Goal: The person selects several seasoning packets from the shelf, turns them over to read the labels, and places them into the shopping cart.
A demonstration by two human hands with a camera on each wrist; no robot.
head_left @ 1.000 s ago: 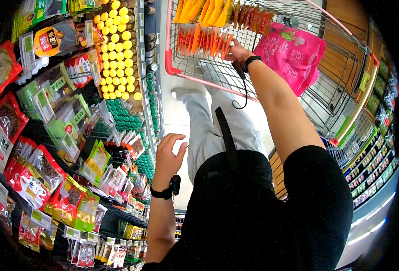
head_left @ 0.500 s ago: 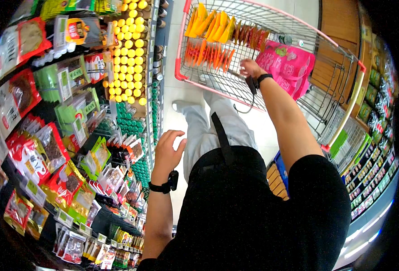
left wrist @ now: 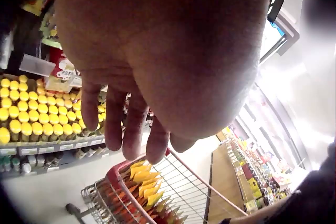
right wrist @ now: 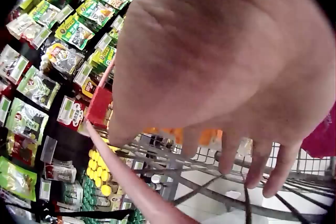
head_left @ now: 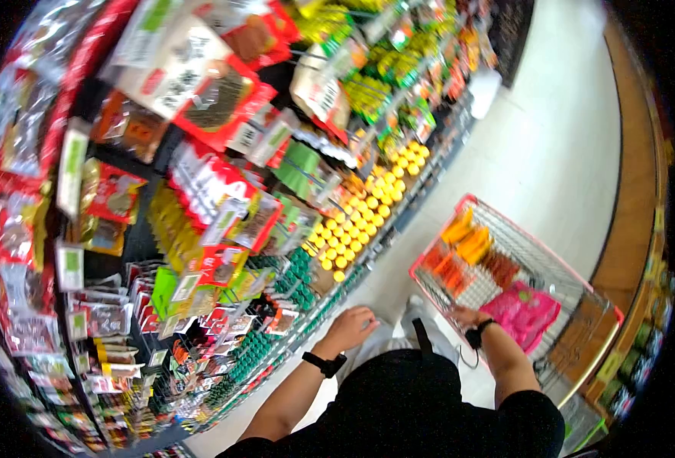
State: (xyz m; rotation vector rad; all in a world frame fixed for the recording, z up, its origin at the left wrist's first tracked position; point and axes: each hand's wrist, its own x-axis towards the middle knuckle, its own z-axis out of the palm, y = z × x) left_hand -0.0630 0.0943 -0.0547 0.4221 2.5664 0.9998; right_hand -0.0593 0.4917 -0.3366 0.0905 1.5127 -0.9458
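My left hand [head_left: 351, 330] is held in front of my body with nothing in it, its fingers loosely extended and pointing down in the left wrist view. My right hand [head_left: 471, 318] is over the near side of the wire shopping cart [head_left: 536, 242], beside a pink bag [head_left: 524, 313]. Its straight fingers [right wrist: 228, 150] hang over the cart's wires in the right wrist view, and the palm is bare. At the cart's far end stand rows of orange packets [head_left: 447, 271], yellow packets [head_left: 475, 246] and reddish-brown packets [head_left: 500, 269].
Shelves on the left hold hanging bagged goods [head_left: 219, 99], yellow-capped bottles [head_left: 356, 221] and green-capped bottles [head_left: 253, 355]. A pale floor aisle [head_left: 528, 145] runs ahead beyond the cart. Wooden display fronts [head_left: 629, 175] line the right side.
The head view has swung toward the left shelves, so the cart appears lower and smaller. My right hand has come away from the orange packets toward the pink bag. The left hand stays unoccupied.
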